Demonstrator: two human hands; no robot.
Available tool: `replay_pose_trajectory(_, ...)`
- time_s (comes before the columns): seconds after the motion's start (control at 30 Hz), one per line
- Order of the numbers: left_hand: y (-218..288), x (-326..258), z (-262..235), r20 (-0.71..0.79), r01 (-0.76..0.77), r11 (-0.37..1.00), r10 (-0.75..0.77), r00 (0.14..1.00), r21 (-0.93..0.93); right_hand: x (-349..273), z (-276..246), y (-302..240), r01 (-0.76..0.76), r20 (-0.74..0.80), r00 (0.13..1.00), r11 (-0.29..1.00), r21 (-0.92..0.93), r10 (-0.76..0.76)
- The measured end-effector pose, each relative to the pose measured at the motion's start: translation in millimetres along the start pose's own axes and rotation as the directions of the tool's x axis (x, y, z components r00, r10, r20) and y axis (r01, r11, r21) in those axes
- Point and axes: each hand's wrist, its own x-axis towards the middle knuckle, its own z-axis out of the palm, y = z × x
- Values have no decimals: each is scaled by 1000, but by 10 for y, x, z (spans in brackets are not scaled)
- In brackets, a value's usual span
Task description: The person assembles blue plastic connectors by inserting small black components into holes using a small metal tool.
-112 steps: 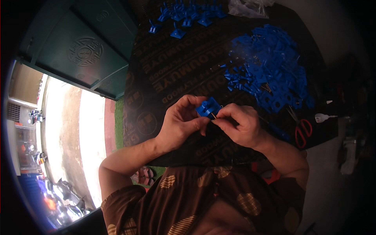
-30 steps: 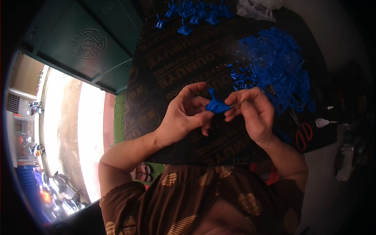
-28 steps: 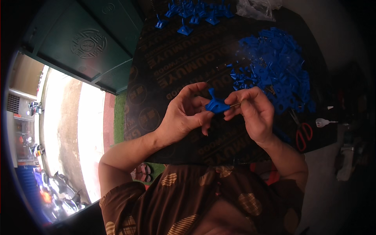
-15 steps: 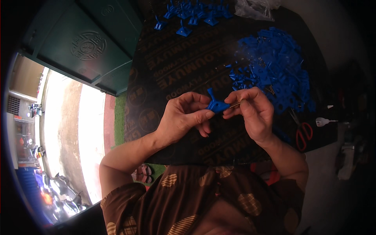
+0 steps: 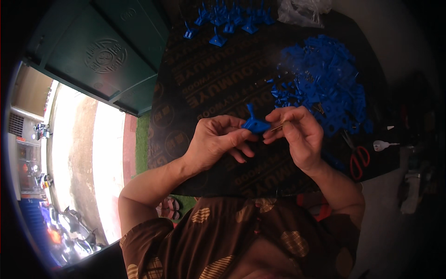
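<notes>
My left hand (image 5: 222, 138) pinches a blue plastic piece (image 5: 255, 124) with a flat base and a stem that points up and away. Between the thumb and fingers of my right hand (image 5: 299, 135) is a thin brass-coloured pin (image 5: 277, 127). Its tip points toward the right edge of the blue piece; whether the two touch I cannot tell. Both hands are raised over the near part of the dark table. Beyond my right hand lies a large heap of loose blue plastic parts (image 5: 332, 79), with several similar metal pins among them.
Several blue pieces with upright stems (image 5: 227, 21) stand at the table's far edge, beside a clear plastic bag (image 5: 304, 11). Red-handled scissors (image 5: 358, 162) and a white plug-like object (image 5: 384, 145) lie at the right. A green metal door (image 5: 102, 51) stands left of the dark table (image 5: 200, 79).
The blue piece has shifted slightly left and tilted, and a little more of a gap shows between it and the fingers of my right hand. Both hands keep their hold.
</notes>
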Motion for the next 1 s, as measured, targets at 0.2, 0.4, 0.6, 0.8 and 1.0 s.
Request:
replay_pose_trajectory(0.2, -23, -4, -43, -42, -139, 990, 138, 989, -11, 2, -5, -10, 20, -69, 997, 992, -126, -29)
replay_pose_trajectory(0.4, -14, -2, -69, -77, -193, 981, 192, 978, -9, -30, -25, -7, -18, -53, 999, 988, -152, 10)
replay_pose_trajectory(0.6, -16, -21, -85, -94, -228, 973, 229, 969, 29, 6, 3, -39, -52, -99, 994, 997, -62, 46)
replay_pose_trajectory(0.8, -6, -23, -90, -82, -227, 972, 232, 969, 67, 24, -15, -63, -102, -121, 988, 995, -23, 98)
replay_pose_trajectory(1.0, 12, -36, -83, -32, -187, 982, 188, 982, 11, 17, -54, -1, -52, -95, 995, 993, -106, 42)
